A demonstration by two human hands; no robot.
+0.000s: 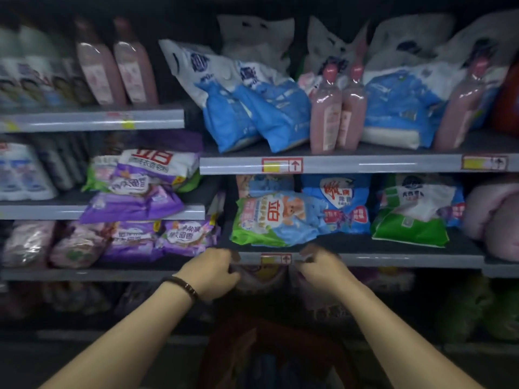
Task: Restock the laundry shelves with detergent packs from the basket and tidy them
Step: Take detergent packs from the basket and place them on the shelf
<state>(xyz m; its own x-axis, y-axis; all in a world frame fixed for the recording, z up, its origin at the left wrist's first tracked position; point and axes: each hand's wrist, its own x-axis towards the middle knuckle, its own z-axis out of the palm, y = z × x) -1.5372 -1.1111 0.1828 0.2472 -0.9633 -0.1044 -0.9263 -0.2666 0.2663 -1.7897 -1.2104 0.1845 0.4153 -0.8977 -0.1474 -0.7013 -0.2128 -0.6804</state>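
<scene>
A left hand (210,272) and a right hand (320,266) reach forward, fingers curled on either side of one dim purplish detergent pack (261,279) held between them, just under a grey shelf edge (393,259). Directly above the grip, three packs lie in a row: blue-and-green pack (269,220), blue pack (337,203), green-and-white pack (412,220). Two purple packs (185,237) lie just left of the grip. Three pink bottles (325,116) stand higher up. One red basket (280,341) sits below, blurred.
</scene>
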